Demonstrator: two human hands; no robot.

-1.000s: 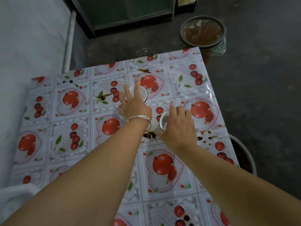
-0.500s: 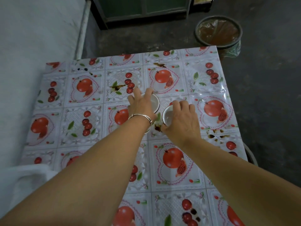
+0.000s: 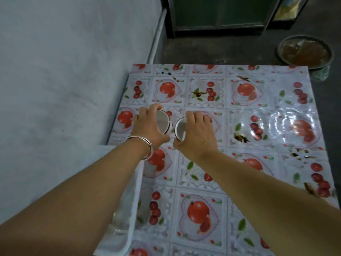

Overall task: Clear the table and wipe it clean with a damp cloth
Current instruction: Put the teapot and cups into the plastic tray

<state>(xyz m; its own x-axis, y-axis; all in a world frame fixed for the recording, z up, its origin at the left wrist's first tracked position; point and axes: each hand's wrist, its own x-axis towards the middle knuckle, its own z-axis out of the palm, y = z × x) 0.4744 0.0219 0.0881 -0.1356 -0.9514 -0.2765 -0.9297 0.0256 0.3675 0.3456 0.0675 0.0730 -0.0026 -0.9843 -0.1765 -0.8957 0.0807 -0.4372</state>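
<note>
A: so where are the cups at?

B: Two small white cups are held over the table [image 3: 276,126], near its wall-side edge. The left cup [image 3: 162,122] is gripped by the left hand [image 3: 147,126], fingers curled round the rim. The right cup [image 3: 180,128] is gripped the same way by the right hand [image 3: 197,133].

A: table wiped?

B: Brown stains [image 3: 240,138] are seen on the table right of the cups.

Dim room, soft picture; white glare on the glossy counter [image 3: 287,124] at right; edges bend slightly.
</note>
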